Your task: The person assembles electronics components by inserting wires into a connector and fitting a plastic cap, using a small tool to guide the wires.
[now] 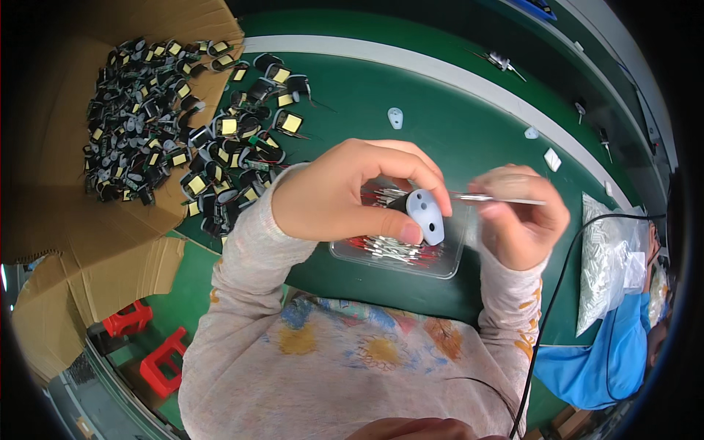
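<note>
Left fingers [429, 178] gripping pale shell [425, 215], right fingers [503, 218] holding metal tool [513, 199]; shell apparently awaiting completion; dark units [229, 127] lying heaped left, status unclear.

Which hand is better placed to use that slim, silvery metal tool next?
Right, probably: the right hand grips the slim, silvery metal tool; the left hand holds the pale-blue, rounded plastic piece.

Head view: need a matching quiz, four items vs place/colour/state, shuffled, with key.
1. Pale teardrop cover
2. Plastic tray
3. Cardboard box
4. Plastic stools

A. Red, lower left
B. Clear, with thin red and white pieces inside
C. Gripped by the left hand
D. Brown, heaped with black parts

Pairs: 1-C, 2-B, 3-D, 4-A
</note>
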A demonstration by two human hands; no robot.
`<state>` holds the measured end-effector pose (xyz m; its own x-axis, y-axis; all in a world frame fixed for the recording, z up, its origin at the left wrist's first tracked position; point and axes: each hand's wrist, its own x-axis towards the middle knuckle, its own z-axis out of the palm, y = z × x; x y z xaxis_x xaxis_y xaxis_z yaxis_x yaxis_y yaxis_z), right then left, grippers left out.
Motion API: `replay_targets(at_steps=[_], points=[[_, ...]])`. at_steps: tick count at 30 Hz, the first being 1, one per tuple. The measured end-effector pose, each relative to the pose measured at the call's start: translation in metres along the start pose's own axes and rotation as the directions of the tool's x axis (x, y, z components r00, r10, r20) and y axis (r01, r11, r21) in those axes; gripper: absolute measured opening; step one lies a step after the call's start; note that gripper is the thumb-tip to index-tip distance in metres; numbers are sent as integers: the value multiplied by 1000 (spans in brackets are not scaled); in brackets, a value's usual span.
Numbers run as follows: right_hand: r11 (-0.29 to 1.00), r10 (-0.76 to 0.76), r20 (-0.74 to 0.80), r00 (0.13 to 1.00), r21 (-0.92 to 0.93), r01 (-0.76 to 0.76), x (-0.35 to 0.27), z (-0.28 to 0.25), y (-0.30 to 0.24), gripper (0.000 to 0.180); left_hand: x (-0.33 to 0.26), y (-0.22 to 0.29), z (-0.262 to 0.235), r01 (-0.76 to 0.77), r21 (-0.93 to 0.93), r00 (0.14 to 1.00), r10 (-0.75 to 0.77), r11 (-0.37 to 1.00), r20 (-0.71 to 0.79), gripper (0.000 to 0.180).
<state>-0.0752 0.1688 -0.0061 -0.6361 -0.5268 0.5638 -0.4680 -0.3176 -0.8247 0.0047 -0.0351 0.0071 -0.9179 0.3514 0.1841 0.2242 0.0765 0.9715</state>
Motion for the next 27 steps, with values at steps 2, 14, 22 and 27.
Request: replay_targets(at_steps=[2, 14, 22, 27], points=[[998, -21, -147, 989, 59, 30, -1, -1, 1, 15, -1, 0, 1, 85, -257, 995, -98, 963, -37, 30], [932, -300, -236, 924, -281, 231, -16, -3, -23, 25, 5, -4, 30, -124, 511, 908, 305, 851, -287, 40], [913, -299, -117, 947, -324, 248, -16, -2, -28, 25, 6, -6, 30, -202, 640, 880, 425, 741, -213, 42], [880, -365, -39, 930, -341, 331, -15, -3, -29, 24, 5, -13, 32, -263, 583, 827, 491, 769, -274, 43]])
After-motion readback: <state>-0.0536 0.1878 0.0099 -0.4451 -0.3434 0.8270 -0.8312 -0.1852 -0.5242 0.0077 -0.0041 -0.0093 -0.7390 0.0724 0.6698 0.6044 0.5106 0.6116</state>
